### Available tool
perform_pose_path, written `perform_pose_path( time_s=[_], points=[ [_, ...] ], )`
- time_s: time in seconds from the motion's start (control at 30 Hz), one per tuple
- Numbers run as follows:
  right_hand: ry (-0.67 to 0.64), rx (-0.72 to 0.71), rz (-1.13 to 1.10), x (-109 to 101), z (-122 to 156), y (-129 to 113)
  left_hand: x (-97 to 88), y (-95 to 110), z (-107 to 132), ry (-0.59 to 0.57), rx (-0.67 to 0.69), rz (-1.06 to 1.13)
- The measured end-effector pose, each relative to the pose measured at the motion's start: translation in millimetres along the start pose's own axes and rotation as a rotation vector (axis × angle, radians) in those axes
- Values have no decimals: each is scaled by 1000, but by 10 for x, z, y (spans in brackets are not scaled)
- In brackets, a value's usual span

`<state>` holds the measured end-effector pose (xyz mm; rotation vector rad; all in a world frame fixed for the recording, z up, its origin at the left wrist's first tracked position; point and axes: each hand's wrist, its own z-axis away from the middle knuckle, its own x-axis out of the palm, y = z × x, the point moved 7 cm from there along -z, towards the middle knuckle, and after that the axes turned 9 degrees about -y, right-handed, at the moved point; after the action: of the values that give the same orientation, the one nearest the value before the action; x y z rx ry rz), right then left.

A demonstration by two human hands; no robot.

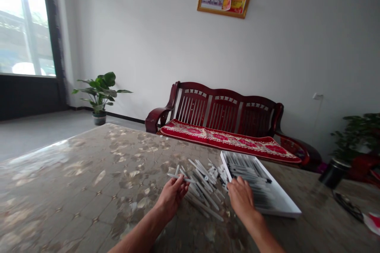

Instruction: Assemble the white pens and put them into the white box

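My left hand [173, 193] pinches a slim grey-white pen [181, 178] between thumb and fingers, its tip pointing left. Just right of that hand, a loose heap of similar pens and pen barrels [208, 197] lies on the table, with small white parts [212, 174] at its far side. A shallow white box [280, 195] stands to the right, filled with rows of clear pens with dark ends [247, 166]. My right hand [241, 195] rests at the box's left edge, fingers curled; what they grip is hidden.
The table [89, 189] has a patterned, glossy cover. Beyond it stands a dark red wooden bench [225, 110] with a red floral cushion [225, 136]. A black cylindrical container [334, 174] and a dark cable-like item [348, 205] are at the right. A potted plant [101, 91] stands left.
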<state>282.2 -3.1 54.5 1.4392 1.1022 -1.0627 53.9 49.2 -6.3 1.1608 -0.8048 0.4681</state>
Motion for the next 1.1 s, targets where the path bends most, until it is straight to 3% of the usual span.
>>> perform_pose_path(
  time_s=[0.2, 0.33, 0.43, 0.57, 0.67, 0.77, 1.1],
  points=[
    [-4, -104, -11, 32, -14, -152, 16, -55, 7, 0, -36, 22],
    [18, -81, -88, 27, -48, -148, 20, -98, 1, -2, -37, 40],
    [112, -53, -479, -4, -71, -222, 19, -140, 8, 11, -69, 61],
    [209, -21, -1306, 113, -110, -505, 44, -136, 24, -5, -69, 74],
    [251, 10, -1646, 224, -118, -730, 32, -120, 10, 0, -44, 86],
    [281, 41, -1726, 289, -103, -807, -6, -126, -26, 16, -28, 82],
    [280, 75, -1676, 338, -62, -751, -34, -102, -24, 36, -17, 51]
  ],
)
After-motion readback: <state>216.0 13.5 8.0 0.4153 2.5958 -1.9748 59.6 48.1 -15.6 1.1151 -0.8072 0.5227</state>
